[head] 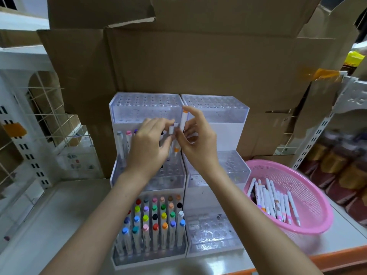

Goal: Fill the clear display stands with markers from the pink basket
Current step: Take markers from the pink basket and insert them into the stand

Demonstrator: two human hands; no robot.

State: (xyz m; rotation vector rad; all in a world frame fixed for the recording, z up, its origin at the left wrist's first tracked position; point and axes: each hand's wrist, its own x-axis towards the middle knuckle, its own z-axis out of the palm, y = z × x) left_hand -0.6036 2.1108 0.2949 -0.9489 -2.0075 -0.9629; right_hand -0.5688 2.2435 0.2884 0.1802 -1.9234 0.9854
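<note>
right hand (198, 144) grips orange marker (182, 126) | left hand (149, 147) pinches small piece (172, 132) (white)

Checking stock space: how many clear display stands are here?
2, side by side: the left stand, holding markers, and the right stand beside the basket. No others show.

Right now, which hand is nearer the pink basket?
The right hand: holding the orange marker, up-left of the pink basket; the left hand, pinching a white piece, is farther left.
</note>
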